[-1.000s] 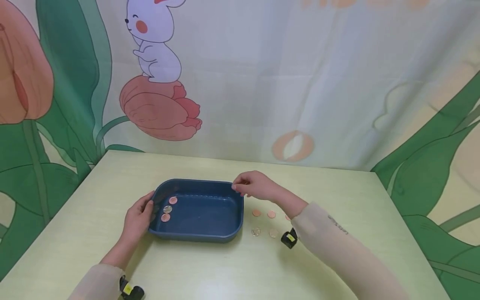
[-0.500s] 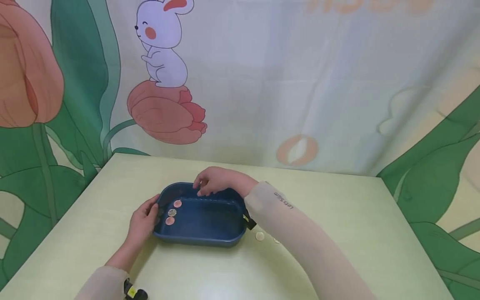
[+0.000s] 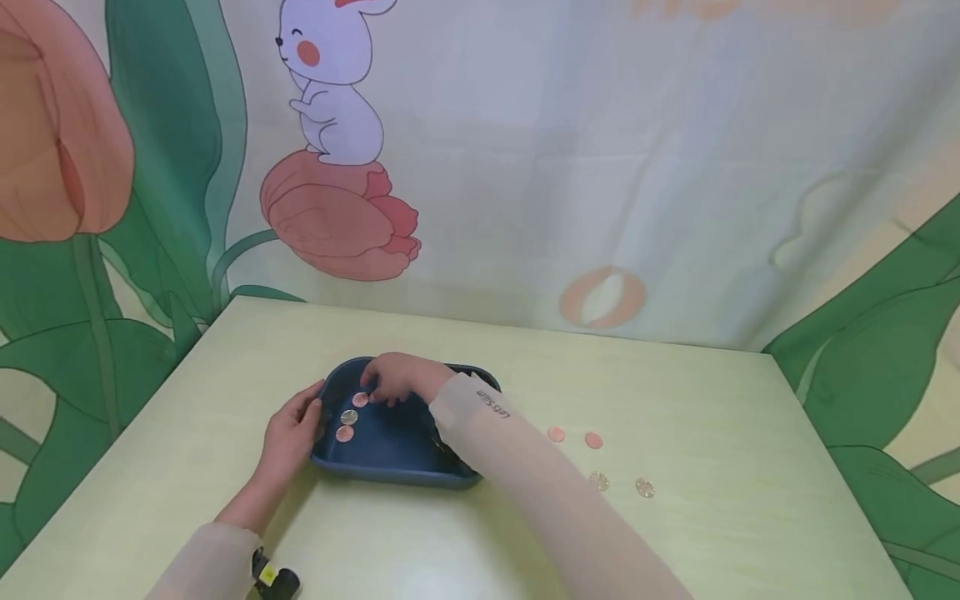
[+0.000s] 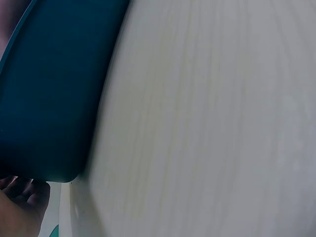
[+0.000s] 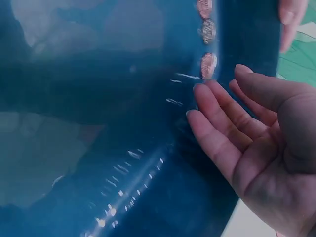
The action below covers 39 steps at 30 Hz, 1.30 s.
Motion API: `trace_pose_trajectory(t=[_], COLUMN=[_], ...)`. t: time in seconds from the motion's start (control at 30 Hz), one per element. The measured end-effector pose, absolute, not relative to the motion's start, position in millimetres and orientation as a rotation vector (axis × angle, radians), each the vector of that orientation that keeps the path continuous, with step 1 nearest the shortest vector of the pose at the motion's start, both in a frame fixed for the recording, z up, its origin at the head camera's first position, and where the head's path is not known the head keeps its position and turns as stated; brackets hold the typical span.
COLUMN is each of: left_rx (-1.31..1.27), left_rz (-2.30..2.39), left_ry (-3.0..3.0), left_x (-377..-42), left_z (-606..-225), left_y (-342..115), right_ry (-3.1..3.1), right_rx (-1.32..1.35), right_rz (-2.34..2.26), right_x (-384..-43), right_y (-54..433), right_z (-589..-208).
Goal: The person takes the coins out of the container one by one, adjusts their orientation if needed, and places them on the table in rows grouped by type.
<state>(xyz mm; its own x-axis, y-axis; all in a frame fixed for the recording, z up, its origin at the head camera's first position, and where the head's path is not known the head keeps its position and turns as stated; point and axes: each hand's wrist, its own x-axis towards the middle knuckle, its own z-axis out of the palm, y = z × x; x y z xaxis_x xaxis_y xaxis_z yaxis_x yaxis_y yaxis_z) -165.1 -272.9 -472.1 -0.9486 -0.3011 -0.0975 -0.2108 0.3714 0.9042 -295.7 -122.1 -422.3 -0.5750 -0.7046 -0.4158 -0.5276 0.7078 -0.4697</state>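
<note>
A dark blue rectangular tray (image 3: 405, 477) rests on the table. My left hand (image 3: 288, 429) grips its left end, the thumb over the rim. In the right wrist view, fingers (image 5: 294, 12) of that hand show at the rim. Inside lie two copper-coloured coins (image 3: 345, 433) and a pale gold coin (image 3: 349, 417), in a row near the left wall. My right hand (image 3: 396, 377) is inside the tray by the farthest copper coin (image 5: 208, 65). Its fingers are loosely bent and the thumb stands apart from them. I see nothing held there; whether the fingertips touch the coin, I cannot tell.
Right of the tray, two copper coins (image 3: 593, 440) and two pale gold coins (image 3: 645, 487) lie on the pale table (image 3: 712, 417). My right sleeve (image 3: 540, 467) crosses the tray's right end and partly covers one gold coin. A printed curtain (image 3: 495, 167) hangs behind the table.
My right hand has moved left, from the tray's right rim into its left part, and the fingers have loosened. The left hand keeps its grip. The same three coins show inside the tray.
</note>
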Motion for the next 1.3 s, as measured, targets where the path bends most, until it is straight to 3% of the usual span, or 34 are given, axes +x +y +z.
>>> trace_pose_trajectory(t=[0.5, 1.03, 1.3], left_rx=[0.45, 0.48, 0.478], left_rz=[-1.635, -1.604, -1.647], left_ry=[-2.499, -2.508, -2.472], left_x=[-172.3, -169.7, -166.5], left_z=[-462.5, -466.7, -471.8], left_y=[-268.4, -273.9, -273.5], right_ry=[2.454, 2.541, 2.451], right_rx=[-0.989, -1.263, -1.123], right_rz=[-0.389, -0.067, -0.312], right_x=[-294.1, -289.4, -294.5], right_y=[-130.5, -142.2, -135.1], right_z=[-436.6, -450.6, -447.0])
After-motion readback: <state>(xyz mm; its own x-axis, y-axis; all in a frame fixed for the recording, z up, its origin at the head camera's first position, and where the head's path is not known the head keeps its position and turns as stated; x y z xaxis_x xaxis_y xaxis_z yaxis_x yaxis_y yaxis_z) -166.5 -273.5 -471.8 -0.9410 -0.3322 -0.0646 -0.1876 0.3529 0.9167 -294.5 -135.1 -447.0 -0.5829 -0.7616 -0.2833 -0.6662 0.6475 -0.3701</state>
